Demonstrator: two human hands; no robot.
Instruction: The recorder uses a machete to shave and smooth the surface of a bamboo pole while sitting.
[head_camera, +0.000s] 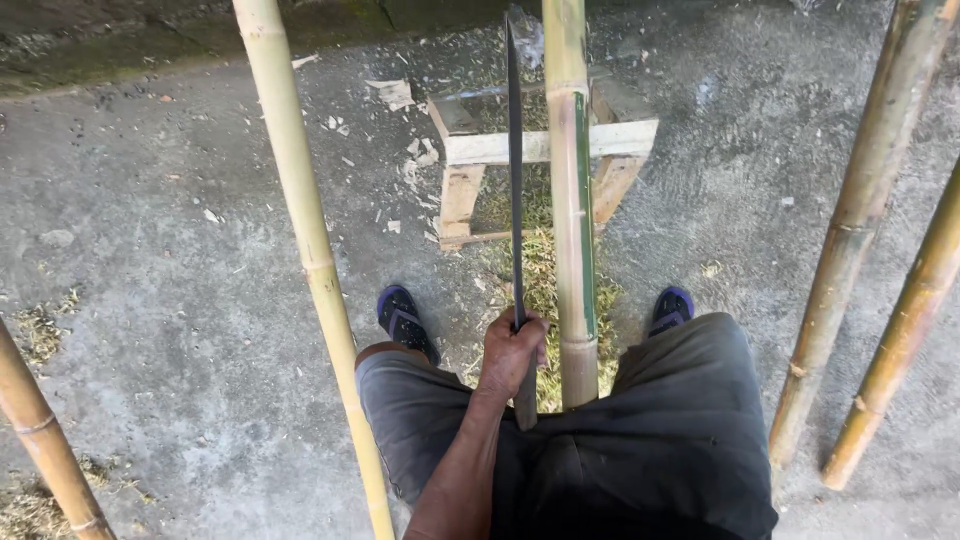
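Observation:
My left hand (510, 352) is closed around the handle of a long dark machete (515, 170). Its blade points away from me and shows edge-on, right beside a bamboo pole (570, 200). That pole runs forward from between my knees and across a small wooden stand (480, 148). Its skin is mostly shaved to pale yellow, with a green strip left along its right side. The blade lies close against the pole's left side; whether they touch I cannot tell. My right hand is out of sight.
More bamboo poles stand around me: a yellow pole (300, 200) at the left, a brown pole (40, 430) at the lower left, two poles (860, 200) (910, 320) at the right. Shavings (545, 290) litter the concrete floor between my blue sandals (405, 320) (670, 308).

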